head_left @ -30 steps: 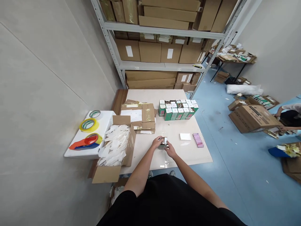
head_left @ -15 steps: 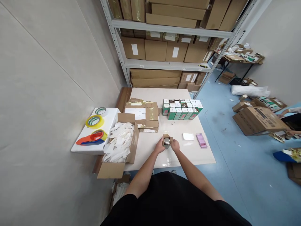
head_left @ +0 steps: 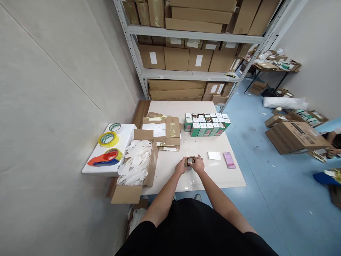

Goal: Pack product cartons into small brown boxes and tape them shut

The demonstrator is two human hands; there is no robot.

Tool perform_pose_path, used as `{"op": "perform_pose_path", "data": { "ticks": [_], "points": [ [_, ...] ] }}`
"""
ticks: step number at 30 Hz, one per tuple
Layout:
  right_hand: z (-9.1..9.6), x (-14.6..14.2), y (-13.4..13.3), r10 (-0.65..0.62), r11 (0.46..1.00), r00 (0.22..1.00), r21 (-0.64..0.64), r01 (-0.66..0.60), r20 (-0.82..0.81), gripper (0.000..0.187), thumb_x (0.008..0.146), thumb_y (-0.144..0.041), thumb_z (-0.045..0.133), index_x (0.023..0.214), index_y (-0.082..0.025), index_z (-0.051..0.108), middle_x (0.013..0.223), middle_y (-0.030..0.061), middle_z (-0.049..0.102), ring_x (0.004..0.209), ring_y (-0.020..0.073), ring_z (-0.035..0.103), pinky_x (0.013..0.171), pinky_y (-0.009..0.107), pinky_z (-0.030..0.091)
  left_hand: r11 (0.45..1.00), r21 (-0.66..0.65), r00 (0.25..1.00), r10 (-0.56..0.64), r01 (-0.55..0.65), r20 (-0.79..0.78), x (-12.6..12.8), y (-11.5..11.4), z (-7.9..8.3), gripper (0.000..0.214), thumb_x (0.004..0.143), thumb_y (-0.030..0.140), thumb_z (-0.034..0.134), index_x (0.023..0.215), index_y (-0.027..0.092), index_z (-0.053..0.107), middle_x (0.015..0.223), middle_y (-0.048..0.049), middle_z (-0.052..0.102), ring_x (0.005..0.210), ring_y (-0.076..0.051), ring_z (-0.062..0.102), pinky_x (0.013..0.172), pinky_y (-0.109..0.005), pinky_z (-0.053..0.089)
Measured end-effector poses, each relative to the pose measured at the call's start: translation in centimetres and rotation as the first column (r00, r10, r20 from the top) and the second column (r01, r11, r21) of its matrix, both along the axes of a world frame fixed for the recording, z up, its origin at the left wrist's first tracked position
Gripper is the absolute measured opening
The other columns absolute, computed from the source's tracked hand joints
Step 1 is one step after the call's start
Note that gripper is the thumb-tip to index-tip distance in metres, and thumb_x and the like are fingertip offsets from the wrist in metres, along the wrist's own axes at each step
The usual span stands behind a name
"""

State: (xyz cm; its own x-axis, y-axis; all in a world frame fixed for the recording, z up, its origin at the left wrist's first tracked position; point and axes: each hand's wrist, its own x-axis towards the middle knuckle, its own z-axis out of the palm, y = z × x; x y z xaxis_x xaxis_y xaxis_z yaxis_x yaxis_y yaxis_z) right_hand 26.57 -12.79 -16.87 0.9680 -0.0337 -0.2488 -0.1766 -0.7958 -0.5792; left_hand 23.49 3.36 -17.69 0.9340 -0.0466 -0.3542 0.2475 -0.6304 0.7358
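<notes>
The small open box [head_left: 186, 162] is over the table [head_left: 170, 174], set in from the middle of its near edge, with a shiny round item [head_left: 190, 161] showing in its mouth. The left hand [head_left: 181, 166] grips the box's left side, fingers bent round the wall; the right hand [head_left: 198, 165] has its fingers curled against the right side and upper rim, though whether they pinch a flap I cannot tell. Good handling here probably means a steady left grip, firm enough to stop twisting yet light enough not to bow the card, with the right fingertips working at the rim rather than rubbing the shiny surface. The white flat box [head_left: 214, 155], toward the table's right edge, leaves the right elbow some room. The green-and-white boxes [head_left: 207, 125] stand toward the far right corner, well apart from both hands.
</notes>
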Motion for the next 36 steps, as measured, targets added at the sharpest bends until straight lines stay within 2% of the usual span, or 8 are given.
{"op": "perform_pose_path", "data": {
  "ticks": [7, 11, 14, 16, 23, 27, 31, 36],
  "points": [
    [1.0, 1.4, 1.0, 0.092, 0.996, 0.995, -0.011, -0.093, -0.027, 0.037, 0.053, -0.031, 0.092, 0.081, -0.02, 0.071, 0.163, 0.0144, 0.038, 0.141, 0.0414, 0.042, 0.105, 0.048, 0.046, 0.999, 0.021, 0.998, 0.029, -0.028, -0.051, 0.0, 0.1, 0.1, 0.089, 0.072, 0.03, 0.085, 0.152, 0.031, 0.045, 0.134, -0.0087, 0.07, 0.123, -0.031, 0.066, 0.099, -0.039, 0.05],
    [4.0, 2.0, 0.4, 0.126, 0.991, 0.99, 0.035, -0.129, 0.066, 0.036, 0.058, -0.035, 0.086, 0.084, -0.021, 0.065, 0.152, 0.0168, 0.051, 0.131, 0.0361, 0.052, 0.094, 0.04, 0.05, 0.999, 0.025, 0.996, 0.044, -0.042, -0.072, 0.1, 0.2, 0.0, 0.088, 0.073, 0.03, 0.083, 0.153, 0.029, 0.045, 0.134, -0.0115, 0.07, 0.121, -0.034, 0.067, 0.098, -0.043, 0.05],
    [8.9, 3.5, -0.3, 0.134, 0.988, 0.987, 0.071, -0.14, 0.085, 0.041, 0.065, -0.041, 0.081, 0.096, -0.022, 0.061, 0.107, 0.0095, 0.071, 0.095, 0.027, 0.065, 0.077, 0.034, 0.048, 0.999, 0.015, 0.997, 0.052, -0.051, -0.06, 0.0, 0.2, -0.1, 0.089, 0.075, 0.03, 0.08, 0.156, 0.028, 0.042, 0.136, -0.0127, 0.069, 0.124, -0.035, 0.065, 0.099, -0.044, 0.05],
    [13.1, 5.1, -0.7, 0.141, 0.981, 0.979, 0.111, -0.158, 0.146, 0.039, 0.069, -0.047, 0.077, 0.095, -0.024, 0.058, 0.087, 0.0018, 0.068, 0.077, 0.0216, 0.061, 0.068, 0.031, 0.044, 0.998, 0.031, 0.998, 0.05, -0.048, -0.049, -0.1, 0.0, 0.1, 0.09, 0.075, 0.031, 0.081, 0.156, 0.027, 0.041, 0.137, -0.0134, 0.068, 0.126, -0.036, 0.064, 0.1, -0.045, 0.05],
    [26.3, 7.6, -1.6, 0.207, 0.908, 0.885, 0.256, -0.332, 0.417, 0.039, 0.072, -0.053, 0.075, 0.088, -0.023, 0.055, 0.081, -0.0018, 0.06, 0.075, 0.0176, 0.054, 0.068, 0.027, 0.04, 0.993, 0.121, 1.0, 0.005, -0.008, 0.025, -0.8, -0.3, 2.8, 0.111, 0.063, 0.028, 0.09, 0.16, 0.026, 0.035, 0.147, -0.0163, 0.059, 0.135, -0.04, 0.054, 0.106, -0.047, 0.047],
    [30.2, 6.4, -1.3, 0.172, 0.899, 0.869, 0.287, -0.331, 0.464, 0.039, 0.07, -0.053, 0.076, 0.087, -0.023, 0.057, 0.083, -0.0012, 0.061, 0.077, 0.018, 0.057, 0.068, 0.027, 0.041, 0.983, -0.122, 0.982, 0.153, -0.14, 0.106, 0.2, 1.6, 6.9, 0.093, 0.073, 0.024, 0.082, 0.157, 0.021, 0.042, 0.146, -0.0164, 0.061, 0.132, -0.034, 0.059, 0.106, -0.043, 0.049],
    [32.2, 5.3, -0.7, 0.147, 0.902, 0.862, 0.291, -0.318, 0.485, 0.039, 0.067, -0.054, 0.078, 0.083, -0.023, 0.058, 0.076, -0.0032, 0.06, 0.07, 0.0166, 0.053, 0.065, 0.027, 0.039, 0.841, -0.456, 0.848, 0.448, -0.291, 0.283, 2.1, 3.5, 14.8, 0.049, 0.088, 0.037, 0.07, 0.133, 0.017, 0.066, 0.13, -0.0165, 0.07, 0.123, -0.03, 0.065, 0.1, -0.043, 0.053],
    [32.8, 4.2, 0.3, 0.152, 0.874, 0.873, 0.35, -0.338, 0.463, 0.036, 0.066, -0.05, 0.078, 0.082, -0.023, 0.061, 0.073, -0.0031, 0.065, 0.068, 0.0165, 0.057, 0.065, 0.027, 0.042, 0.858, -0.506, 0.852, 0.202, 0.083, 0.483, 3.0, 2.3, 26.3, 0.075, 0.072, 0.037, 0.088, 0.141, 0.024, 0.061, 0.137, -0.01, 0.067, 0.122, -0.026, 0.064, 0.101, -0.036, 0.052]
  ]
}}
